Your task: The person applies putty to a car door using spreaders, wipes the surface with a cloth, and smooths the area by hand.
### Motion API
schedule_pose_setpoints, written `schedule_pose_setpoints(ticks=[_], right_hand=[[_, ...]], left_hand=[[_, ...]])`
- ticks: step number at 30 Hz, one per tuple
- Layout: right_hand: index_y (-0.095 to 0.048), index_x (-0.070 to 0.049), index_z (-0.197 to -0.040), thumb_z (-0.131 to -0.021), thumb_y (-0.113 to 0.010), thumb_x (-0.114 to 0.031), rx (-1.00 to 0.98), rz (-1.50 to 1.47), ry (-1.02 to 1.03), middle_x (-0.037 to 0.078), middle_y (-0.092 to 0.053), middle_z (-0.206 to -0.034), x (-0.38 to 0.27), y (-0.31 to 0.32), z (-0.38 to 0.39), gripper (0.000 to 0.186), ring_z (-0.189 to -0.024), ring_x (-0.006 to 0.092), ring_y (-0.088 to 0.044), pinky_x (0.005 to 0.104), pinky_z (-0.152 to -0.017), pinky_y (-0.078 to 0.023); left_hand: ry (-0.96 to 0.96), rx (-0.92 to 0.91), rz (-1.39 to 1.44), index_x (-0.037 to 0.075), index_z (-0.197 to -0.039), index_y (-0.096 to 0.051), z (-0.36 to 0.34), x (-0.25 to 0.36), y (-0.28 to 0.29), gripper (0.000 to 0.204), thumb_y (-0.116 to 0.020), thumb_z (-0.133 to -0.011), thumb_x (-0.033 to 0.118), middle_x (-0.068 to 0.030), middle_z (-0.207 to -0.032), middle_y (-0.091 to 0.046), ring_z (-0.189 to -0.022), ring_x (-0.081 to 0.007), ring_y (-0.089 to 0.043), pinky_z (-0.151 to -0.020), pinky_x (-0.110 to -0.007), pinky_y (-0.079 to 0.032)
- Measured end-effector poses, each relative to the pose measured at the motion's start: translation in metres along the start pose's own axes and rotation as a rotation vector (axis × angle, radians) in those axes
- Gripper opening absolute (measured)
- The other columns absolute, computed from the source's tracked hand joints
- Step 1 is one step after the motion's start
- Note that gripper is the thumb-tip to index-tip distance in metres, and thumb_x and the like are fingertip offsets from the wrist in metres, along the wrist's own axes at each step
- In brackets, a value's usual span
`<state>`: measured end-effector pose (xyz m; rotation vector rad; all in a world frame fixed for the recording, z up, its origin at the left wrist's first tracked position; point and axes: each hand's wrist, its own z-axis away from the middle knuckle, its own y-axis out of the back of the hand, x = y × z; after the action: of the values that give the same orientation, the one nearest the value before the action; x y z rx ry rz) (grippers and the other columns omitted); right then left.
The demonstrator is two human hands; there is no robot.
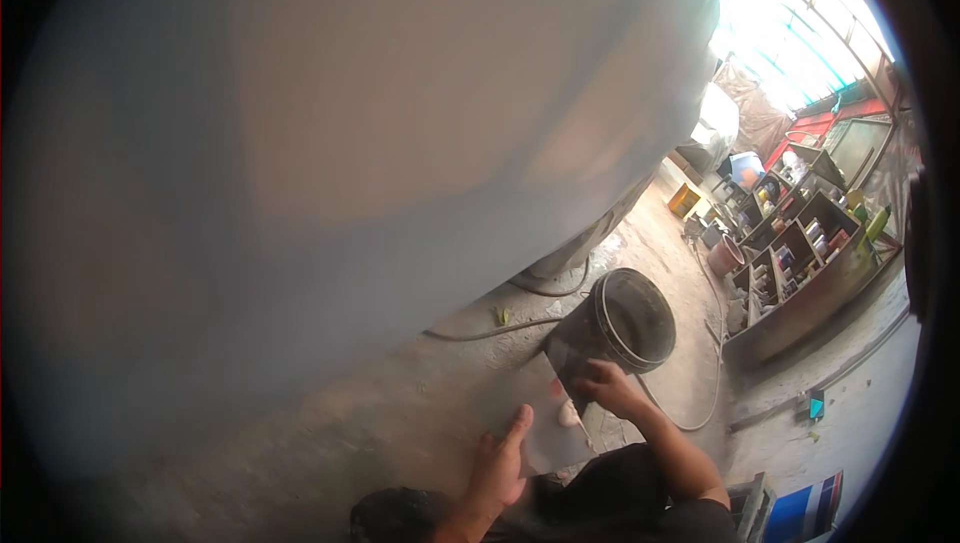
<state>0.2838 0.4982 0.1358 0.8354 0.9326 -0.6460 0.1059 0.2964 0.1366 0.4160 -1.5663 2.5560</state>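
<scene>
Pale grey board (545,438), dark grey bucket (606,321), yellow box (684,201), dull reddish pail (725,257), black clothing (622,478)

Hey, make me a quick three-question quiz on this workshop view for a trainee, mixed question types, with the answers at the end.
1. True or false: a pale flat panel shows between the left hand and the right hand.
2. What colour is the small box-like container beyond the dark bucket?
A) red
B) yellow
C) white
3. Fill in the blank: the compartmented rack is toward the ____ side of the picture.

Key: 1. True. 2. B. 3. Right.
</scene>
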Motion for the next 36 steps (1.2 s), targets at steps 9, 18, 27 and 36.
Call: schedule_pose_setpoints(ticks=[9,18,27,36], right_hand=[[-0.058,0.001,-0.127,-0.085,-0.065,-0.006,-0.613,0.988,0.177,0.022,-0.059,-0.129,0.046,0.014,-0.007,0.043,-0.125,0.0341,-0.054,0.0439,-0.105,-0.042],[-0.064,0.002,-0.111,-0.085,-0.064,-0.006,-0.594,0.94,0.192,0.016,-0.068,-0.099,0.009,-0.024,0.011,0.027,-0.088,0.026,-0.062,0.039,-0.079,-0.049],[-0.059,0.004,-0.127,-0.104,-0.051,-0.039,-0.123,-0.302,-0.081,0.01,-0.069,-0.111,-0.021,-0.061,0.032,0.049,-0.1,0.0194,-0.065,0.0342,-0.089,-0.051],[-0.062,0.0,-0.122,-0.102,-0.052,-0.047,-0.139,-0.717,-0.216,0.002,-0.065,-0.095,-0.038,-0.061,0.049,0.053,-0.077,0.0104,-0.056,0.0262,-0.065,-0.044]], left_hand=[[0.104,-0.054,0.113,-0.001,-0.13,-0.055,-0.001,-0.006,0.012,0.046,-0.07,-0.096,0.026,-0.0093,-0.126,-0.061,-0.115,-0.0198,-0.059,-0.098,-0.036,-0.048],[0.074,0.011,0.161,-0.003,-0.132,-0.053,0.013,0.006,0.009,0.049,-0.067,-0.097,0.029,-0.0105,-0.126,-0.06,-0.114,-0.0213,-0.058,-0.097,-0.038,-0.048],[0.062,0.075,0.141,0.003,-0.133,-0.054,0.027,0.005,0.01,0.044,-0.063,-0.099,0.03,-0.0083,-0.125,-0.062,-0.115,-0.024,-0.059,-0.098,-0.041,-0.048],[-0.059,0.049,-0.041,0.001,-0.139,-0.049,0.007,-0.016,0.017,0.05,-0.06,-0.101,0.031,-0.0103,-0.133,-0.058,-0.12,-0.0263,-0.057,-0.103,-0.044,-0.046]])
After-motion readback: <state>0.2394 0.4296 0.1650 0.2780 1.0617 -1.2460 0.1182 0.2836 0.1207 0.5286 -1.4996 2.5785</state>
